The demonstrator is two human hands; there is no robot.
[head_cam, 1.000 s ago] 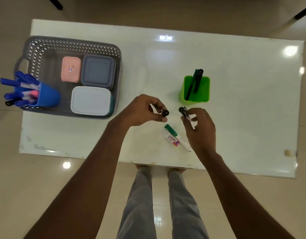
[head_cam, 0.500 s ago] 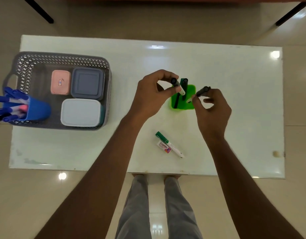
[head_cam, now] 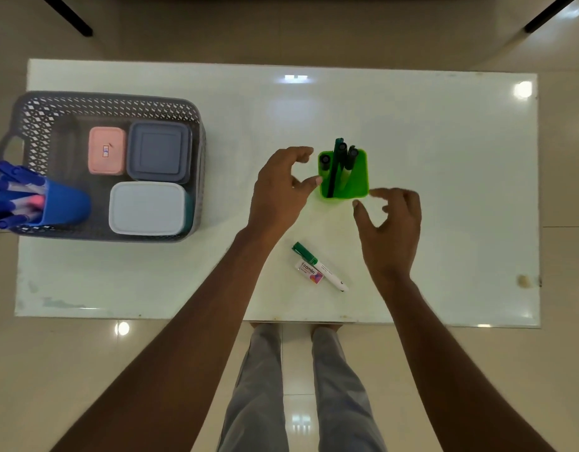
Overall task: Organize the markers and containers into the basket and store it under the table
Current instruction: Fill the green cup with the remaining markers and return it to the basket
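Closest to the person on the white table (head_cam: 444, 158) is a green-capped marker (head_cam: 320, 266), lying flat with its long axis on a diagonal: green cap pointing up-left toward the basket side, white barrel end pointing down-right toward the near edge. Right up against it on the left is a small tag or packet (head_cam: 309, 272) that reads "camlin", with a pink and purple patch at one end. There's finer print on the marker barrel too, way too small to read.

Next up are the hands. Left hand (head_cam: 281, 190) sits just left of the green holder (head_cam: 345, 176), fingers curled and spread with the thumb near the holder's left wall, nothing in it. Right hand (head_cam: 390, 230) hovers just below and right of the holder, fingers loose and apart, also empty. It's a bit blurry so I can't say whether the fingertips touch the cup.

The green holder stands upright mid-table with dark markers (head_cam: 341, 158) standing in it, caps up, leaning a little.

Over on the left edge is the grey lattice basket (head_cam: 112, 107). Inside: a white-lidded container (head_cam: 148, 207) nearest, a grey-lidded container (head_cam: 158, 155) behind it, and a pink container (head_cam: 107, 151) next to that with a tiny label I can't make out. A blue cup (head_cam: 64, 205) lies tipped on its side in the basket's near-left corner, blue markers (head_cam: 12, 187) sticking out to the left past the rim.
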